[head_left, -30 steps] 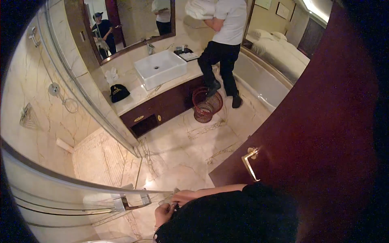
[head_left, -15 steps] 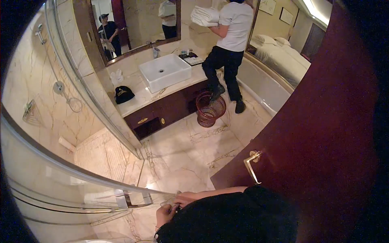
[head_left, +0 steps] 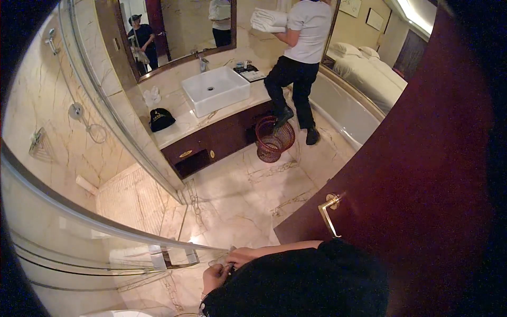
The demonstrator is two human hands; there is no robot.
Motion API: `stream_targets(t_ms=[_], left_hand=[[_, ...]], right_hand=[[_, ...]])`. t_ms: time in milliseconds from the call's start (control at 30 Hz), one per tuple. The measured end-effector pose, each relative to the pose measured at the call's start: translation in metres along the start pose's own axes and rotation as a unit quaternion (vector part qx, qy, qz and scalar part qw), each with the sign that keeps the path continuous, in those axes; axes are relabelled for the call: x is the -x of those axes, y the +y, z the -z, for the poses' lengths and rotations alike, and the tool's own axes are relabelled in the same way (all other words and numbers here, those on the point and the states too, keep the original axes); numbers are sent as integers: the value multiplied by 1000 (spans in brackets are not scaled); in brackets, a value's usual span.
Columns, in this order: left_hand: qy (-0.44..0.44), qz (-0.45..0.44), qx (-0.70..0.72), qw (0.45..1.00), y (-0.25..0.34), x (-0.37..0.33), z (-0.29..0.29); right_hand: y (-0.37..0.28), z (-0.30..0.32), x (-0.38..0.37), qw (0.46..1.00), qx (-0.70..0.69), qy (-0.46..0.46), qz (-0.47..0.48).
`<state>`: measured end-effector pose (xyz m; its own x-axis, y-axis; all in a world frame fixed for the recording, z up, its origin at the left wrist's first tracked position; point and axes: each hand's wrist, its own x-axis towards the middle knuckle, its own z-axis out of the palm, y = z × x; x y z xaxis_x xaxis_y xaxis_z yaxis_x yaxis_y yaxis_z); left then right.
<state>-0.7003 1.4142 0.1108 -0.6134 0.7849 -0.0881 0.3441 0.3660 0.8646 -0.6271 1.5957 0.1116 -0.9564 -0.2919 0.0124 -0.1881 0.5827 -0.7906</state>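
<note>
My left hand [head_left: 214,278] and my right hand [head_left: 242,257] are close together at the lower middle, in front of my dark-clothed body. Both have curled fingers, closed around something small or thin that my hands mostly hide. A greyish tip [head_left: 233,249] shows just beyond the right hand. The glass shower door's metal handle [head_left: 179,257] is just left of my hands, apart from them. Right of them is a dark red door with a brass lever handle [head_left: 329,217].
A co-worker [head_left: 308,31] in a white shirt carries folded white towels [head_left: 269,21] beside the bathtub [head_left: 346,113], one foot at a red mesh wastebasket [head_left: 270,150]. A white basin [head_left: 215,91], black cap-shaped item [head_left: 160,120] and tray [head_left: 250,74] stand on the marble counter [head_left: 179,129].
The view has shifted very slightly. My hands keep their closed hold in nearly the same place, and the co-worker still stands by the tub with the towels.
</note>
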Motion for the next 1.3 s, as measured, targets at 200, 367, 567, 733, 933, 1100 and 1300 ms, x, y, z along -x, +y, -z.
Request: stream_targets(t_ms=[200,367,567,733,933,1100,1300], left_hand=[[6,-29,-97,995,42,-5,18],[15,16,-31,999,35,-5,13],[10,-22,-40,999,35,-6,16],[21,-12,25,999,-15,-3,-4],[11,-22,-76,997,36,-7,14],[3,-10,-95,995,43,-7,17],[9,-2,-63,998,31,-5,11]], right_hand=[[-21,19,-7,997,-38,-41,-46],[-9,12,-10,998,-22,-49,-45],[-6,12,-6,999,-17,-45,-19],[-9,15,-9,996,24,-80,-26],[-20,21,-7,996,-40,-57,-50],[-2,4,-7,999,10,-35,-29],[-1,4,-7,997,34,-59,-24]])
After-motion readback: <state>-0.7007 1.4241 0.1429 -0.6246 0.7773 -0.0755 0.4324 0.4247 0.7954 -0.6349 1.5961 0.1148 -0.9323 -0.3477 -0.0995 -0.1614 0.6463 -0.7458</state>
